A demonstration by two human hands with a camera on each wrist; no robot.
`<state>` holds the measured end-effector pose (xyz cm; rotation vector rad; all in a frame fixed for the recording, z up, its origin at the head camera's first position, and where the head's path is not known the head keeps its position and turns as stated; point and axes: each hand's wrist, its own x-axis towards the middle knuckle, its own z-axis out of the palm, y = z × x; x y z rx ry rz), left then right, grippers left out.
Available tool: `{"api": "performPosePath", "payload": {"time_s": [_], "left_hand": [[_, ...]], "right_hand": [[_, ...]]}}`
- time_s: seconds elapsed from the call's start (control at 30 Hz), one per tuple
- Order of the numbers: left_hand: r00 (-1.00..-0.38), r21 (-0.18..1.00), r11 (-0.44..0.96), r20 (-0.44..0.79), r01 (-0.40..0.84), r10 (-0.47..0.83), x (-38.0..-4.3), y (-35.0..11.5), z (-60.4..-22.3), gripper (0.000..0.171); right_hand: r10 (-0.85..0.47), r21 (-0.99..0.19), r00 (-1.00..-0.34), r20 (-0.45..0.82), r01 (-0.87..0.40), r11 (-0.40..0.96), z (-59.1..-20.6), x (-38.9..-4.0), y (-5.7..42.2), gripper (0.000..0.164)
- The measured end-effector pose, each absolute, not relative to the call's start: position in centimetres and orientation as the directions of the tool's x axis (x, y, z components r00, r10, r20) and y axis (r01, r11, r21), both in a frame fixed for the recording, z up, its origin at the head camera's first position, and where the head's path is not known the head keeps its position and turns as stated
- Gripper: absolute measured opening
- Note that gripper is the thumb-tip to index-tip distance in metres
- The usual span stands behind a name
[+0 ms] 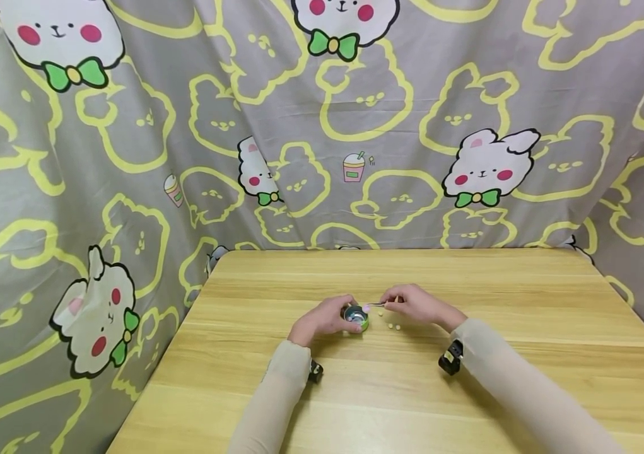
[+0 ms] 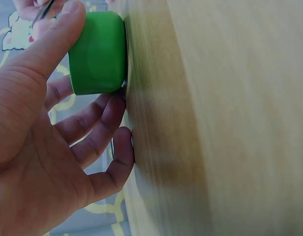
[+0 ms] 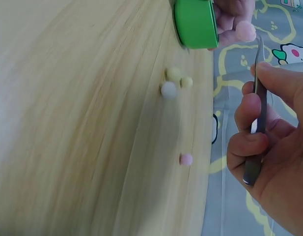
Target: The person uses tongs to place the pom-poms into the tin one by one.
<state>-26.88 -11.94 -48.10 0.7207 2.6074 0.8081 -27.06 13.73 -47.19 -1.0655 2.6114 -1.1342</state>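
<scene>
Left hand [image 1: 328,316] half-curled round a green tin [image 2: 98,54], mouth up; right hand [image 1: 417,304] pinches tweezers [image 3: 262,91] just right of it. Long axis runs hand to hand, near level from here, tips toward left hand, seemingly gripping a pink pom-pom [image 3: 246,31]. Best: light, even squeeze; tin steady.

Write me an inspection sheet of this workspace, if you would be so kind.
Surface: light wood-grain table.
Job's things: round green open-topped container; slim curved metal tweezers with a fuzzy pink ball at the tip; two yellowish fuzzy balls, a whitish fuzzy ball and a second pink ball loose on the table.
Clutter: nothing seen.
Hands: left hand holds the container between thumb and fingers; right hand grips the tweezers.
Cables: nothing seen.
Surroundings: grey fabric curtain printed with cartoon animals.
</scene>
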Motion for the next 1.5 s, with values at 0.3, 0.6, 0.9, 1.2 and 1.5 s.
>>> {"api": "performPosePath", "payload": {"time_s": [0.3,0.6,0.9,1.2,1.5], "left_hand": [[-0.816,0.595,0.706,-0.139,0.383,0.561,-27.1,-11.9,-48.3,0.038],[-0.820,0.610,0.701,-0.143,0.368,0.555,-27.1,-11.9,-48.3,0.039],[-0.814,0.609,0.698,-0.142,0.377,0.563,-27.2,-11.9,-48.4,0.038],[-0.817,0.619,0.693,-0.138,0.371,0.560,-27.0,-12.0,-48.2,0.040],[-0.815,0.616,0.695,-0.143,0.370,0.561,-26.9,-11.9,-48.2,0.041]], "right_hand": [[-0.647,-0.673,-0.745,0.166,-0.565,0.477,-47.5,-27.6,12.4,0.013],[-0.642,-0.650,-0.754,0.139,-0.559,0.515,-48.4,-27.6,12.0,0.009],[-0.625,-0.643,-0.770,0.133,-0.547,0.536,-48.7,-27.5,12.8,0.011],[-0.613,-0.635,-0.779,0.133,-0.542,0.550,-48.6,-26.9,15.1,0.010],[-0.626,-0.632,-0.771,0.117,-0.544,0.551,-48.8,-25.9,17.8,0.008]]}}
